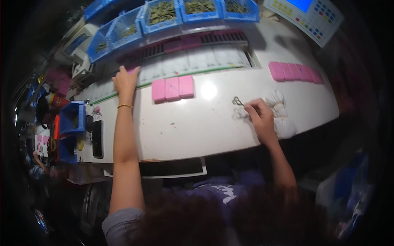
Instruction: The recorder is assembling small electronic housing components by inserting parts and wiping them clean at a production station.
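Note:
My left hand (124, 81) reaches to the far left of the worktable, its fingers curled round a pink box (132, 71) at the edge of the pale slotted track (184, 61). Fingers hide most of that box. On the right, my right hand (262, 119) pinches a small looped metal piece (237, 101) between thumb and fingertips, above the tabletop where its shadow falls. Three pink boxes (172, 88) lie side by side in front of the track. A bundle of white bags or ties (283, 119) lies just beyond my right hand.
Blue bins (164, 24) holding small metal parts line the back. A row of pink boxes (294, 73) lies at the right, below a keypad machine with a screen (305, 16). A phone (97, 139) and blue bins (73, 117) are at the left edge.

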Demonstrator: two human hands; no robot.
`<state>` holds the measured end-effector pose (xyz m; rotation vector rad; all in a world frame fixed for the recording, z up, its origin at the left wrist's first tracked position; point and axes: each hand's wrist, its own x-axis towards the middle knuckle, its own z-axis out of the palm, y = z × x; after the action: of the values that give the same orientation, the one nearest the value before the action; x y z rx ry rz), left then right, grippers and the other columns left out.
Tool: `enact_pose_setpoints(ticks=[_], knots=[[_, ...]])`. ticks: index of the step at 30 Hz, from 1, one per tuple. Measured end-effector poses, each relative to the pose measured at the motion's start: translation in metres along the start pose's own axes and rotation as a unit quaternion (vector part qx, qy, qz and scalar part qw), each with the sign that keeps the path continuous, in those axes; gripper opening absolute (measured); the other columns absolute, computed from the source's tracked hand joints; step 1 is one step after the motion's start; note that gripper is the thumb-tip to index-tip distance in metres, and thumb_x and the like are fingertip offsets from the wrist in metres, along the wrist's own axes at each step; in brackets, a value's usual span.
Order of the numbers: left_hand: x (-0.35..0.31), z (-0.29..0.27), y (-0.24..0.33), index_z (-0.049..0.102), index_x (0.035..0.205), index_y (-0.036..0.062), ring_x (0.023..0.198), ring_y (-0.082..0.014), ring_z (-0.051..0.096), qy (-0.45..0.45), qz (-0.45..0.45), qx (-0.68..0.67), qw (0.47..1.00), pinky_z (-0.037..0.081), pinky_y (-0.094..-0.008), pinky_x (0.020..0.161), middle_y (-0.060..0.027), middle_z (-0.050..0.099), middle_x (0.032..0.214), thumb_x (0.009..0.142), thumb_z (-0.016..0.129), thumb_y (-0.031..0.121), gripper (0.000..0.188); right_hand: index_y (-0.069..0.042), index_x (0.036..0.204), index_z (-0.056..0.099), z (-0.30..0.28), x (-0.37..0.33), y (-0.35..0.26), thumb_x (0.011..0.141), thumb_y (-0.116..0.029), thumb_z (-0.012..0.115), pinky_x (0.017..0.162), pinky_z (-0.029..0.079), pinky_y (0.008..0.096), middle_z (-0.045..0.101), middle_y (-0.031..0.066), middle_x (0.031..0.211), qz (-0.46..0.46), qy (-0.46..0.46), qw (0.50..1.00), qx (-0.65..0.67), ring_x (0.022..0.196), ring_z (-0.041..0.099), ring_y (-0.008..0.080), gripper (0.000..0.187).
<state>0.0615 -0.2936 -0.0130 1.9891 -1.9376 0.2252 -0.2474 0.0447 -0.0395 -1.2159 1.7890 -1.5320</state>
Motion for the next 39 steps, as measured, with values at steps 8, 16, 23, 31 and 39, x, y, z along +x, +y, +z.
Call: enact_pose_setpoints(ticks=[8, 16, 23, 31, 39], knots=[[-0.169, -0.093, 0.027, 0.068, 0.118, -0.0004, 0.095, -0.0080, 0.061, -0.396, 0.124, -0.500, 0.760, 0.048, -0.0218, 0.083, -0.0041, 0.070, 0.107, 0.091, 0.068, 0.012, 0.029, 0.000, 0.100, 0.064, 0.037, -0.016, -0.038, 0.097, -0.017, 0.062, 0.067, 0.047, 0.0228, 0.063, 0.0034, 0.085, 0.142, -0.070, 0.931, 0.328, 0.073, 0.055, 0.0084, 0.018], [-0.259, -0.097, 0.073, 0.070, 0.113, -0.0020, 0.061, -0.0031, 0.037, -0.402, -0.089, -0.756, 0.509, 0.032, -0.0204, 0.054, 0.0049, 0.058, 0.076, 0.091, 0.071, 0.017, 0.029, -0.002, 0.098, 0.061, 0.059, -0.039, -0.065, 0.098, -0.026, 0.062, 0.068, 0.050, 0.0255, 0.061, 0.0023, 0.086, 0.280, -0.200, 0.814, 0.469, 0.074, 0.057, 0.0095, 0.024], [-0.261, -0.109, 0.080, 0.070, 0.109, -0.0038, 0.057, -0.0016, 0.033, -0.362, -0.126, -0.748, 0.541, 0.023, -0.0189, 0.049, 0.0066, 0.054, 0.072, 0.092, 0.069, 0.021, 0.030, 0.001, 0.101, 0.063, 0.069, -0.054, -0.063, 0.090, -0.015, 0.068, 0.071, 0.052, 0.0343, 0.067, 0.0079, 0.089, -0.082, -0.066, 0.988, 0.109, 0.079, 0.064, 0.0190, 0.020], [-0.263, -0.105, 0.081, 0.070, 0.107, -0.0051, 0.057, -0.0016, 0.033, -0.371, -0.125, -0.756, 0.524, 0.023, -0.0184, 0.050, 0.0078, 0.046, 0.069, 0.094, 0.065, 0.019, 0.028, -0.001, 0.093, 0.063, 0.066, -0.045, -0.065, 0.081, -0.006, 0.070, 0.064, 0.051, 0.0363, 0.064, 0.0119, 0.085, -0.306, 0.007, 0.944, -0.123, 0.076, 0.063, 0.0276, 0.015], [-0.266, -0.102, 0.079, 0.069, 0.108, -0.0056, 0.056, -0.0014, 0.033, -0.379, -0.106, -0.771, 0.501, 0.025, -0.0188, 0.051, 0.0076, 0.046, 0.068, 0.095, 0.064, 0.020, 0.029, -0.001, 0.092, 0.060, 0.071, -0.050, -0.062, 0.082, -0.001, 0.067, 0.059, 0.050, 0.0364, 0.060, 0.0102, 0.079, -0.306, 0.014, 0.940, -0.148, 0.071, 0.060, 0.0268, 0.012]])
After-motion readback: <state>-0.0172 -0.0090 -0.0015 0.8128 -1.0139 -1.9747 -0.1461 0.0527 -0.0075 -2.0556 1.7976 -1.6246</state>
